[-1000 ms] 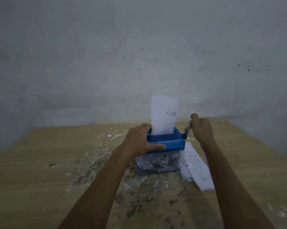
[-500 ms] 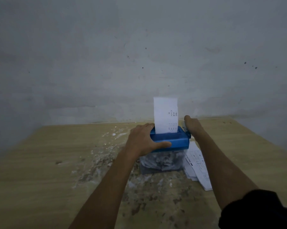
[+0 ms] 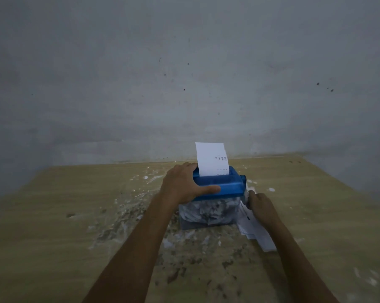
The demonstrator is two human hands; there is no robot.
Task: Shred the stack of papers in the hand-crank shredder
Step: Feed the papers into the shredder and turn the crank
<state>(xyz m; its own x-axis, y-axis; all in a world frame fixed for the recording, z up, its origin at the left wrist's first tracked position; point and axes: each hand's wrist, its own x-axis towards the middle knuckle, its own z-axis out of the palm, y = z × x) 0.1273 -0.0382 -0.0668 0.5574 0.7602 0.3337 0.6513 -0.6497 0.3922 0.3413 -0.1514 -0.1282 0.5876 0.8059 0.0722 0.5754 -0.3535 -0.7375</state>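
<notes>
**Sheet standing in the shredder, both hands on it**

From the head camera I saw a dim grey wall (image 3: 184,73) behind a wooden table (image 3: 53,215), its top littered with paper scraps and dark specks. The shredder (image 3: 219,186), blue on top with a clear bin (image 3: 208,213) full of shreds, stood near the table's far edge. One printed sheet (image 3: 212,159) rose upright from its slot. My left hand (image 3: 184,186) gripped the blue top, fingers over the far side, thumb along the front. My right hand (image 3: 262,207) was low at the shredder's right side, fingers curled, probably round the crank handle, though blur hid it. The stack of papers (image 3: 256,235) lay under that wrist, just beside the bin.
</notes>
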